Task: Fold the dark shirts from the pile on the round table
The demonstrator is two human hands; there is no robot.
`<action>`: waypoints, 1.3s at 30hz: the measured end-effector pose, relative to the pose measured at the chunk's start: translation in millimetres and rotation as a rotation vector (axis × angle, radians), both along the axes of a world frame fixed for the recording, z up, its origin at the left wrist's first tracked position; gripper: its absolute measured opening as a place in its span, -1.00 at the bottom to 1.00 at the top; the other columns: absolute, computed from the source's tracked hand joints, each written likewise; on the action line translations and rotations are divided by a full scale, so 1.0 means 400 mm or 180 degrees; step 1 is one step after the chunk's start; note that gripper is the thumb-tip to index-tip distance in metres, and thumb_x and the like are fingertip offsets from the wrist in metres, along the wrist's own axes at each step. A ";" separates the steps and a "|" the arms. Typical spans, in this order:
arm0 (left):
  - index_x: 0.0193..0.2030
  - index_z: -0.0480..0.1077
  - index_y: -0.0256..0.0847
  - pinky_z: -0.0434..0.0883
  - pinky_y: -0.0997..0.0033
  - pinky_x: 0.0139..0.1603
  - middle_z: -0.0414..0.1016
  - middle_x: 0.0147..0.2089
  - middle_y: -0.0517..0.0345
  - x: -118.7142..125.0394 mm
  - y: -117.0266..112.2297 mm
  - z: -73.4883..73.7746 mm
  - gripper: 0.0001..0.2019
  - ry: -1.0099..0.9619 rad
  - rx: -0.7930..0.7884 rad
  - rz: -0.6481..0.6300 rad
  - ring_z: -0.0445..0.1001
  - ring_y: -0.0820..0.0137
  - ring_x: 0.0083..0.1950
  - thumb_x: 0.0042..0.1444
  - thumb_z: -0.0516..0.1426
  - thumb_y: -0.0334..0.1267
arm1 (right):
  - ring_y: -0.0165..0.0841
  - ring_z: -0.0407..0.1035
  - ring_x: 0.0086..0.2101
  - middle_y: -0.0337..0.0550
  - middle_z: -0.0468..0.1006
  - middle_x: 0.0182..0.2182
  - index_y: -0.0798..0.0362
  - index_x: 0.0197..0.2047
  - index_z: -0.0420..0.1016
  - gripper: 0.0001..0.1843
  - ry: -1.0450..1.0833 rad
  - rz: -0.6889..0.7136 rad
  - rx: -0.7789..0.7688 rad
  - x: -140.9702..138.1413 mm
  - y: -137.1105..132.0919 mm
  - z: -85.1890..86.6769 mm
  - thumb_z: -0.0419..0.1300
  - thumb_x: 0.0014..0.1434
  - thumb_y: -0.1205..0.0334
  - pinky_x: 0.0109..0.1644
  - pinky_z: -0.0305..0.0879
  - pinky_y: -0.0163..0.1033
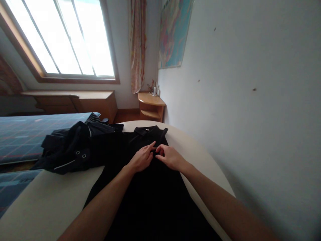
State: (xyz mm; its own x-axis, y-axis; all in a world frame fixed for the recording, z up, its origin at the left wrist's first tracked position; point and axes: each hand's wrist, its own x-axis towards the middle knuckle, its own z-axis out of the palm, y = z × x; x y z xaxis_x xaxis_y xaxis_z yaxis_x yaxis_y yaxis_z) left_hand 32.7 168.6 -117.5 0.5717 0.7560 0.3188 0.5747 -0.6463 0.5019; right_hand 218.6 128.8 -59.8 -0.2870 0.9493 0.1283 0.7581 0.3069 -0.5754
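Note:
A black collared shirt [135, 142] lies spread on a round cream table [200, 150], its collar at the far end. Over its front, just below the collar, my two hands meet. My left hand [142, 158] has its index finger extended, while the other fingers and thumb close on the cloth. From the other side, my right hand [172, 157] pinches the shirt front between thumb and curled fingers. Whatever small part lies between the fingertips is too dark to make out.
Dark bundled clothes with metal eyelets [67, 147] lie left of the shirt. Beyond them is a bed with a blue checked cover [25, 134]. A white wall [250, 134] rises close on the right. A wooden corner shelf [150, 98] stands at the back.

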 end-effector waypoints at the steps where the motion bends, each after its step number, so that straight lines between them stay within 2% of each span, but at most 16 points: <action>1: 0.45 0.05 -0.21 0.22 0.20 0.39 0.49 0.22 0.09 0.000 0.001 -0.003 -0.44 -0.0057 0.0005 0.0059 0.32 0.31 0.33 0.31 -0.08 -0.31 | -0.41 0.39 -0.42 -0.27 0.53 -0.42 0.05 -0.17 0.51 -0.85 0.0017 0.0059 -0.0030 -0.008 -0.002 -0.014 0.29 0.15 0.31 -0.32 0.20 -0.32; 6: 0.27 0.29 -0.15 0.35 0.23 0.29 0.51 0.18 0.06 0.002 -0.003 -0.005 -0.59 -0.0132 0.0032 0.0221 0.43 0.29 0.22 0.32 -0.06 -0.26 | -0.39 0.46 -0.38 -0.24 0.58 -0.38 0.06 -0.14 0.50 -0.81 0.0337 0.0269 -0.0187 -0.005 -0.004 -0.057 0.26 0.14 0.35 -0.27 0.28 -0.32; 11: 0.14 0.42 -0.09 0.33 0.20 0.31 0.52 0.15 0.10 0.004 -0.009 0.006 -0.67 -0.0036 0.0146 0.0106 0.38 0.25 0.27 0.33 -0.03 -0.20 | -0.38 0.51 -0.32 -0.21 0.63 -0.33 0.05 -0.17 0.52 -0.85 0.0483 0.0343 -0.0341 0.028 -0.009 -0.039 0.22 0.15 0.36 -0.21 0.35 -0.32; 15: 0.12 0.47 -0.04 0.34 0.19 0.29 0.54 0.07 0.11 0.001 -0.013 0.015 -0.68 0.0064 0.0395 -0.0134 0.39 0.23 0.22 0.29 0.03 -0.24 | -0.37 0.51 -0.33 -0.21 0.63 -0.34 0.03 -0.22 0.54 -0.88 0.0200 0.0055 -0.0068 0.045 0.010 -0.026 0.21 0.17 0.33 -0.22 0.34 -0.32; 19: 0.06 0.53 -0.02 0.40 0.23 0.15 0.52 -0.07 0.09 -0.002 -0.022 0.032 -0.62 0.0163 0.0518 -0.0363 0.44 0.25 0.03 0.15 0.08 -0.38 | -0.35 0.51 -0.33 -0.17 0.64 -0.33 0.05 -0.19 0.56 -0.86 -0.0139 -0.0390 0.0100 0.051 0.067 -0.023 0.19 0.21 0.28 -0.23 0.33 -0.31; 22: 0.01 0.55 -0.02 0.43 0.26 0.05 0.49 -0.15 0.11 -0.007 -0.030 0.043 -0.61 0.0303 0.0529 -0.0571 0.44 0.26 -0.07 0.08 0.10 -0.40 | -0.33 0.52 -0.27 -0.15 0.66 -0.27 0.04 -0.14 0.57 -0.83 -0.0475 -0.0503 0.0138 0.044 0.119 -0.020 0.17 0.24 0.26 -0.18 0.34 -0.31; 26: -0.02 0.55 -0.03 0.43 0.31 0.02 0.45 -0.12 0.11 -0.015 -0.037 0.044 -0.66 0.0352 0.0518 -0.0720 0.43 0.28 -0.07 0.07 0.13 -0.37 | -0.25 0.52 -0.14 -0.11 0.65 -0.15 -0.02 -0.08 0.57 -0.79 -0.0924 -0.0637 0.0189 0.023 0.178 -0.017 0.14 0.29 0.21 -0.07 0.35 -0.24; 31: -0.09 0.56 -0.05 0.43 0.35 -0.04 0.44 -0.13 0.10 -0.014 -0.038 0.038 -0.73 0.0304 0.0562 -0.0699 0.44 0.31 -0.10 0.13 0.11 -0.37 | -0.18 0.49 -0.05 -0.01 0.60 -0.02 -0.03 0.04 0.51 -0.73 -0.1082 -0.0968 0.0228 -0.011 0.253 -0.017 0.10 0.33 0.18 -0.01 0.34 -0.17; 36: -0.14 0.56 -0.08 0.42 0.39 -0.08 0.45 -0.13 0.12 -0.011 -0.036 0.037 -0.76 0.0312 0.0566 -0.0693 0.45 0.34 -0.11 0.12 0.12 -0.38 | -0.06 0.49 -0.04 0.16 0.59 -0.05 0.11 0.12 0.38 -0.55 -0.1224 -0.1266 0.0227 -0.043 0.313 -0.026 0.14 0.28 0.01 -0.02 0.34 -0.06; 39: -0.15 0.55 -0.09 0.42 0.41 -0.09 0.46 -0.13 0.13 -0.013 -0.036 0.038 -0.77 0.0307 0.0548 -0.0676 0.46 0.35 -0.13 0.10 0.13 -0.40 | -0.07 0.49 -0.03 0.16 0.60 -0.07 0.13 0.15 0.32 -0.50 -0.1331 -0.1352 0.0225 -0.058 0.330 -0.036 0.19 0.23 0.06 0.05 0.29 -0.04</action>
State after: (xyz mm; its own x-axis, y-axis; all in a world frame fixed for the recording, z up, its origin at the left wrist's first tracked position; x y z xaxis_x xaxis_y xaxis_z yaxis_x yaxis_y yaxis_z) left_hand 27.5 154.3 -102.1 0.7453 0.5556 0.3686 0.4572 -0.8283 0.3240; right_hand 195.3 260.7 -74.3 0.0759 0.9853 0.1531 0.9805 -0.0459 -0.1910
